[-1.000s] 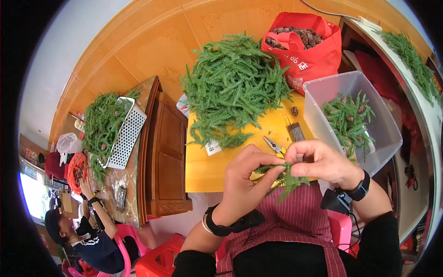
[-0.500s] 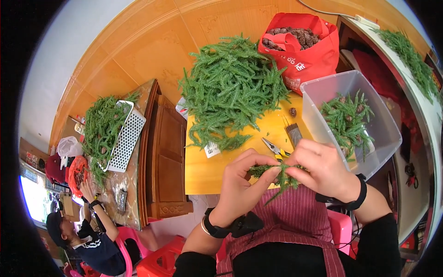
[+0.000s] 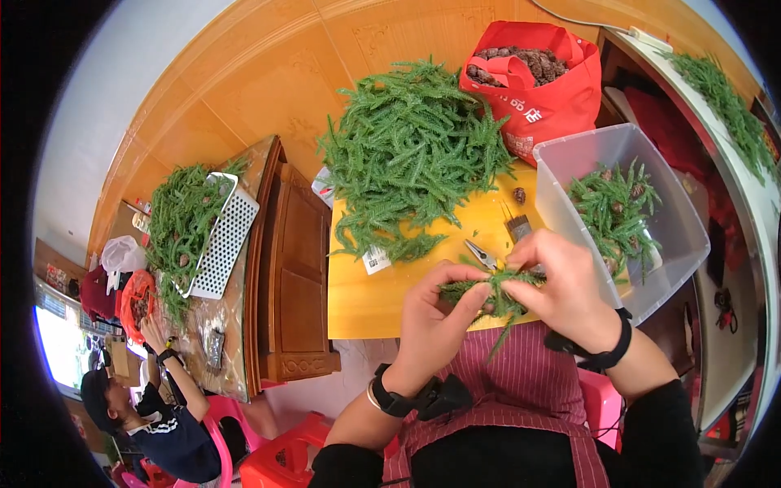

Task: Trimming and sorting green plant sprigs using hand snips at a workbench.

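Note:
Over the near edge of the yellow table, both my hands pinch a small cluster of artificial pine sprigs (image 3: 508, 311). My left hand (image 3: 435, 317) grips its left side between thumb and fingers, and my right hand (image 3: 573, 297) pinches it from the right. A bit of brown shows among the needles by my left thumb, perhaps a pine cone. Just beyond the cluster lie pliers (image 3: 479, 254), their handles mostly hidden. Farther back are a bundle of thin brown wires (image 3: 518, 228) and a loose pine cone (image 3: 519, 195).
A large heap of green sprigs (image 3: 415, 146) covers the table's back. Behind it stands a red bag (image 3: 561, 110) of pine cones. A clear plastic bin (image 3: 679, 260) holding sprigs with cones sits right. Another person (image 3: 175, 439) works at a left table beside a white basket (image 3: 224, 252).
The cluster has turned slightly in my hands, its sprigs spreading wider, and brown now shows by my left thumb. My right hand has shifted a little, covering more of the pliers.

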